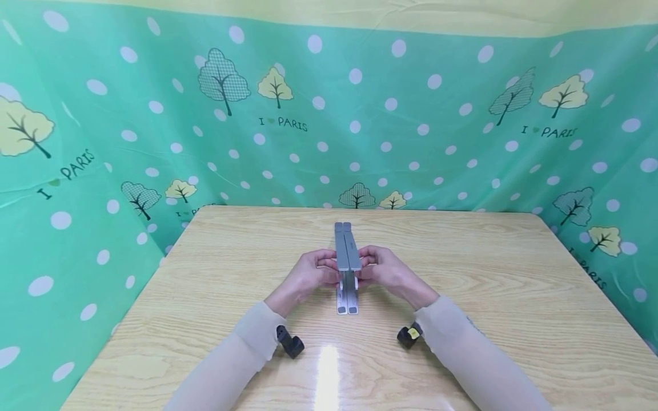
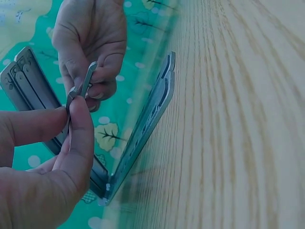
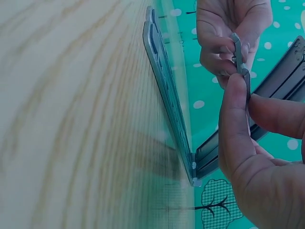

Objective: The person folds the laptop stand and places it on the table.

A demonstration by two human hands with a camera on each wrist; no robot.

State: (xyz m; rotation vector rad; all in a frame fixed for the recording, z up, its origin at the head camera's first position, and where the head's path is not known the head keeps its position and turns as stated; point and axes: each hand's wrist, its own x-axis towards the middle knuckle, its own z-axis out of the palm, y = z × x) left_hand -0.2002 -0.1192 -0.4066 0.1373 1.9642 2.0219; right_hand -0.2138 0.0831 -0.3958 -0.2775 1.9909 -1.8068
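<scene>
A grey metal folding laptop stand (image 1: pixel 346 251) is at the middle of the table, its two long rails side by side. In the left wrist view its lower rails (image 2: pixel 145 126) lie along the tabletop, and its upper rails (image 2: pixel 35 88) slant up from the far hinge. My left hand (image 1: pixel 315 272) pinches one thin support leg (image 2: pixel 69 107) between thumb and fingers, on the stand's left side. From the right side, my right hand (image 1: pixel 384 269) pinches the other support leg (image 3: pixel 248 90). The legs' lower ends are free of the base rails.
The wooden table (image 1: pixel 462 268) reaches out on both sides of the stand. Behind it hangs a green dotted curtain (image 1: pixel 288 165) with printed trees. Small black wrist cameras (image 1: pixel 291 342) are worn at both cuffs. A light reflection shows on the table's near part.
</scene>
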